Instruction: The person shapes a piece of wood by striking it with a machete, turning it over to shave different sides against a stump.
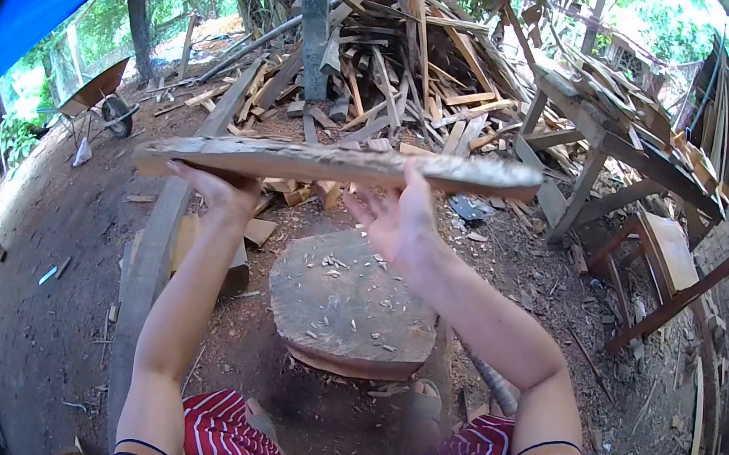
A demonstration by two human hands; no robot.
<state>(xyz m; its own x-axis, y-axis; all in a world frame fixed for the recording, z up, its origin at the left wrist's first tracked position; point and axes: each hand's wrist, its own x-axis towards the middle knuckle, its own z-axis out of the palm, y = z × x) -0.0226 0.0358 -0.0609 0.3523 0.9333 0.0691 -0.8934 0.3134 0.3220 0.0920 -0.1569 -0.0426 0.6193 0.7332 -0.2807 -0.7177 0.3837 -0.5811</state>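
Observation:
A long wooden slab (336,166) with a rough, bark-like edge is held up level above a round chopping stump. My left hand (221,192) is under the slab's left part, palm up, gripping it from below. My right hand (398,213) touches the slab's near face with the thumb, its other fingers spread below the slab. Wood chips lie scattered on the flat top of the stump (352,294), which stands between my knees.
A big heap of split wood (420,71) lies ahead. At the right stand a wooden bench (595,128) piled with offcuts and a small chair (666,251). A wheelbarrow (99,95) is at the far left. A long beam (149,274) runs left of the stump.

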